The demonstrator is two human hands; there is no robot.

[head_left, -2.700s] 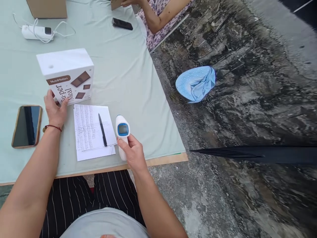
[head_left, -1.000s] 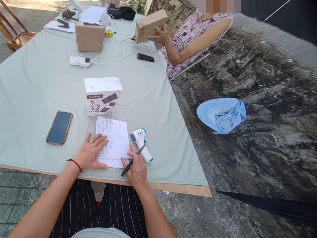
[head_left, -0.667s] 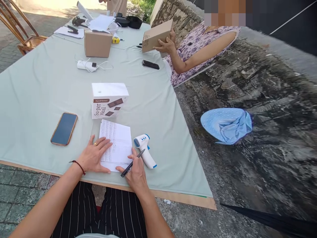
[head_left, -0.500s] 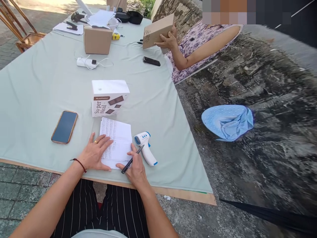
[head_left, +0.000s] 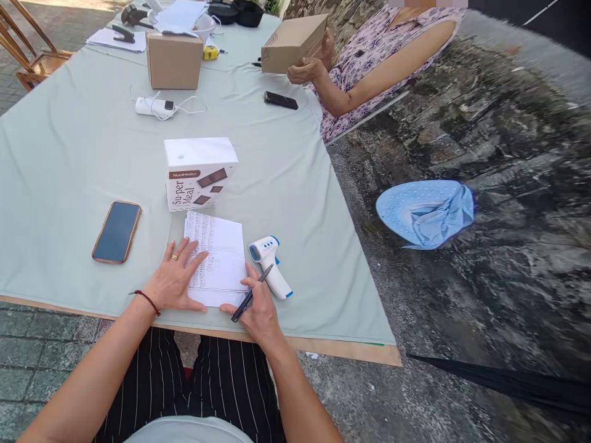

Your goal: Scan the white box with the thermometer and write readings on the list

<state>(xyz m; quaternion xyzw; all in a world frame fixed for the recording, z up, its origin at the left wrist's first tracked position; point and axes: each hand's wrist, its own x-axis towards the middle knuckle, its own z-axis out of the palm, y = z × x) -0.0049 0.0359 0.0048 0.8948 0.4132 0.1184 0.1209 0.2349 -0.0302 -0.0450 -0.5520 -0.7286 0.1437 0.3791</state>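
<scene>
Sitting over on the left is a wooden chair (head_left: 45, 63), just off the edge of the cloth-covered surface (head_left: 60, 166). Next along, a brown-edged phone (head_left: 117, 232) lies screen up, and further back there's a black stapler (head_left: 124, 35) on some white sheets (head_left: 99, 39). Then a white gadget (head_left: 150, 107) with a white cable (head_left: 191, 112) looped around it, and behind that a plain cardboard box (head_left: 173, 63).

The left hand (head_left: 173, 283), with a ring (head_left: 174, 257) on one finger and a dark red cord (head_left: 150, 303) at the wrist, is laid flat, its grip loose with fingers spread over the left side of the written papers (head_left: 224, 252), thumb near their bottom edge. Those papers lie close to the front edge of the surface, and right behind them a white NutriMotion box (head_left: 201, 178) stands upright.

Right hand (head_left: 259, 312) is by the lower right corner of the papers, grip pinched around a black pen (head_left: 244, 304) that slants up to the right. Just beside it lies a white and blue handheld thermometer (head_left: 277, 283); the pen's upper end overlaps it from this angle, can't tell if they touch.

Further back, a black phone (head_left: 281, 100) lies near the side edge, and a co-worker's hands (head_left: 305, 71) hold up a second cardboard box (head_left: 290, 49). Last over, a light blue hat (head_left: 425, 212) sits well apart from the surface, against dark rough rock (head_left: 521, 246)
</scene>
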